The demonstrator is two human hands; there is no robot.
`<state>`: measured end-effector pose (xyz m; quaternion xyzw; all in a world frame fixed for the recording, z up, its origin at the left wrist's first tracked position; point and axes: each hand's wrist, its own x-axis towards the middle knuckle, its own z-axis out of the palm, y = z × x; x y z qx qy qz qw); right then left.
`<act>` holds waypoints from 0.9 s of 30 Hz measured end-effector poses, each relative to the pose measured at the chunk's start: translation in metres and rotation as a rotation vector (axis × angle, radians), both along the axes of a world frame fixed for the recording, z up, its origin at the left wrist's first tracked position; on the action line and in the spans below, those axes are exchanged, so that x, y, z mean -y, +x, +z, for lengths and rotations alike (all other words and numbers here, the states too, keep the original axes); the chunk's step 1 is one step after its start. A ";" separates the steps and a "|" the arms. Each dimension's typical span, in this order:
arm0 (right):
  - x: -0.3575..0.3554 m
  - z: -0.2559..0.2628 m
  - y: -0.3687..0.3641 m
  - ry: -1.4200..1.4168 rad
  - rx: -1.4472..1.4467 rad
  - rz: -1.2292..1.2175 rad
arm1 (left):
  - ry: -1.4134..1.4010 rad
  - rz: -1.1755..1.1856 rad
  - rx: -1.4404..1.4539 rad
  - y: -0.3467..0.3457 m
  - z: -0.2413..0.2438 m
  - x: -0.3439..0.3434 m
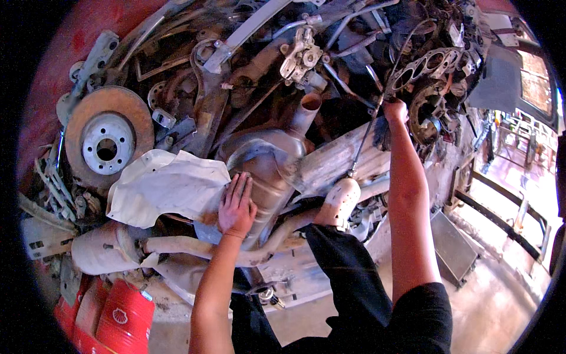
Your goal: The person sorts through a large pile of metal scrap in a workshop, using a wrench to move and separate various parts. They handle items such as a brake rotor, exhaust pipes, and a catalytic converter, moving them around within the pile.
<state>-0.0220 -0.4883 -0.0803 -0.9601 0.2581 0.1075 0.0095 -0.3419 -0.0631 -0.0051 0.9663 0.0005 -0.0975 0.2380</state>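
A large heap of used car parts lies before me. My left hand rests flat, fingers spread little, on a metal exhaust muffler, at the right edge of a crumpled pale heat shield. My right hand is closed around something at the upper right, beside a thin dark cable; exactly what it grips is hidden. The cable runs down to a clog-like perforated shoe on my foot. A rusty brake disc lies at the left.
Exhaust pipes and a silencer canister lie at the near edge. A perforated gasket-like metal part sits at the upper right. Red drums stand at lower left. A metal frame is on the right.
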 end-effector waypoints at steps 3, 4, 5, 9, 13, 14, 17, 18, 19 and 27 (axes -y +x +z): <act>0.000 0.016 -0.006 -0.061 0.063 0.069 | -0.009 -0.005 0.002 0.002 0.000 0.002; -0.001 0.018 -0.007 -0.078 0.063 0.129 | -0.011 -0.003 0.002 0.002 0.000 0.004; 0.000 0.023 -0.009 -0.096 0.062 0.190 | -0.017 -0.002 0.012 0.002 -0.001 0.004; -0.018 0.052 -0.017 -0.282 0.116 0.431 | -0.009 0.006 0.020 0.004 0.000 0.002; -0.027 0.070 -0.019 -0.276 0.034 0.460 | -0.037 0.011 -0.002 0.002 0.000 0.001; -0.031 0.073 -0.019 -0.248 0.013 0.470 | -0.051 0.013 -0.009 0.001 0.000 -0.001; -0.014 0.068 0.001 -0.114 -0.225 0.354 | -0.012 -0.016 -0.001 0.005 0.001 0.002; -0.005 0.057 0.005 -0.063 -0.217 0.362 | -0.012 -0.027 -0.022 0.005 0.000 0.002; 0.005 0.041 0.011 -0.008 -0.192 0.379 | -0.015 -0.027 -0.017 0.007 -0.001 0.006; -0.009 0.031 0.021 0.277 -0.232 0.144 | -0.009 -0.010 -0.028 0.003 0.002 0.005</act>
